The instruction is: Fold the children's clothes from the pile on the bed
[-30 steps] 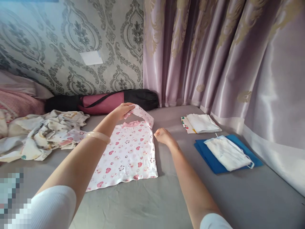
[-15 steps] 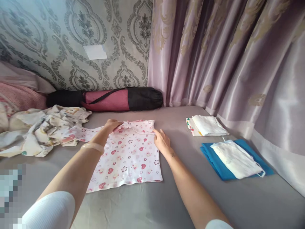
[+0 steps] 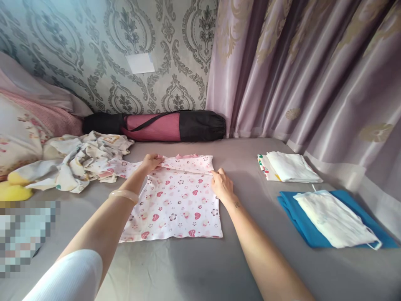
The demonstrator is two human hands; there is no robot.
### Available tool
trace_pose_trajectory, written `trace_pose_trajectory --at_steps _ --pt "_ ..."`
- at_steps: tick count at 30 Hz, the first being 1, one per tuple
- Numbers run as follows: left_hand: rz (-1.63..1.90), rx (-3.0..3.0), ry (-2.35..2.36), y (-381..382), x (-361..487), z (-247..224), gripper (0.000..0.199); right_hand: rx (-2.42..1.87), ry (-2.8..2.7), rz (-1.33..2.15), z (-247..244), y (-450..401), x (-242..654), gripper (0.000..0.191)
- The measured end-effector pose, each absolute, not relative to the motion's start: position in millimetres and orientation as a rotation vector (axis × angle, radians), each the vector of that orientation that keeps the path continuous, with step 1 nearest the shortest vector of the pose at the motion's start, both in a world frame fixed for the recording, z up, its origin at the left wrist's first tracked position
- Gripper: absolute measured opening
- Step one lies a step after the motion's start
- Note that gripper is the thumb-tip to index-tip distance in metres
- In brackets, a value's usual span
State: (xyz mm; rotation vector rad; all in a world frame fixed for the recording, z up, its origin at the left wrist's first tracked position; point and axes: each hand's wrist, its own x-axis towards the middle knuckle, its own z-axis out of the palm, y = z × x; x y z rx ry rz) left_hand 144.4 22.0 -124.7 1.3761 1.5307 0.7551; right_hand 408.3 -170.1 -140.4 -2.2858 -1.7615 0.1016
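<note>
A small white shirt (image 3: 180, 205) printed with pink hearts lies flat in front of me. One sleeve (image 3: 188, 164) is folded across its top, while the other stretches left toward a heap of clothes. My left hand (image 3: 152, 162) is closed on the cloth at the upper left, its fingertips partly hidden. At the right edge, my right hand (image 3: 222, 184) pinches the end of the folded sleeve. A bit of pink collar (image 3: 187, 156) shows at the far edge.
Crumpled pale clothes (image 3: 84, 156) lie at the left, with pink bedding (image 3: 59, 110) behind. A black and pink rolled bag (image 3: 153, 127) rests against the wall. To the right are folded white cloths (image 3: 291, 167) and a blue folded cloth (image 3: 294, 213) with a white garment (image 3: 335, 219) on it.
The view has shifted left, so things appear farther right. The folded sleeve lies flatter and straighter across the shirt's top; both hands remain on the cloth.
</note>
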Motion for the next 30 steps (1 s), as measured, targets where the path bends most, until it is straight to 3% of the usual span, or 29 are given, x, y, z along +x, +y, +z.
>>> trace_pose_trajectory --at_steps 5,9,12,19,24,30 --pt "0.591 1.785 1.821 19.2 152.3 -123.8 0.012 -2.297 -1.77 0.104 -139.8 -170.7 408.1 0.041" --pt "0.156 2.15 2.122 13.0 164.1 -116.1 0.031 -2.283 -1.772 0.109 -138.2 -171.3 407.6 0.04" --pt "0.161 2.34 2.177 6.4 185.9 -105.1 0.039 -2.283 -1.769 0.113 -138.5 -171.8 406.7 0.042" --pt "0.135 2.5 1.437 -7.4 301.8 -89.2 0.037 -2.28 -1.784 0.049 -144.5 -172.6 404.8 0.044" --pt "0.022 2.403 1.46 -1.1 360.3 -100.2 0.034 -2.295 -1.778 0.046 -146.3 -171.6 405.6 0.04" --pt "0.126 2.22 1.376 15.9 359.6 -106.2 0.026 -2.289 -1.759 0.086 -146.2 -170.4 405.6 0.038"
